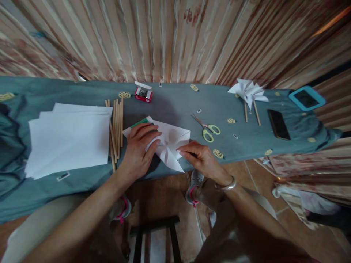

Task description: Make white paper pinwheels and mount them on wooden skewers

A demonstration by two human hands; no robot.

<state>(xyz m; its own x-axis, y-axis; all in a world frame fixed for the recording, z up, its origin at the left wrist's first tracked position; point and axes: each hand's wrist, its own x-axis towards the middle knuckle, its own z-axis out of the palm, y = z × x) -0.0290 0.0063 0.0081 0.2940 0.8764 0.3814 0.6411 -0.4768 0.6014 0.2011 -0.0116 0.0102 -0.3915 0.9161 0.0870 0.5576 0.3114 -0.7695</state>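
Observation:
Between my hands a white paper pinwheel (170,136) lies near the table's front edge, with some of its corners curled toward the middle. My left hand (142,146) presses on its left part, fingers bent over the folded paper. A green strip (141,122) shows just beyond those fingers. My right hand (199,155) pinches a paper corner at the pinwheel's right side between thumb and forefinger. Scissors (207,129) with light green handles lie to the right, blades apart. Left of my left hand is a row of wooden sticks (117,120).
A stack of white paper (71,138) lies at the left. Behind sits an open red box (143,94). At the right are white pinwheels (249,91) on sticks, a dark phone (278,124) and a blue-framed device (307,98). A curtain (164,44) hangs behind the table.

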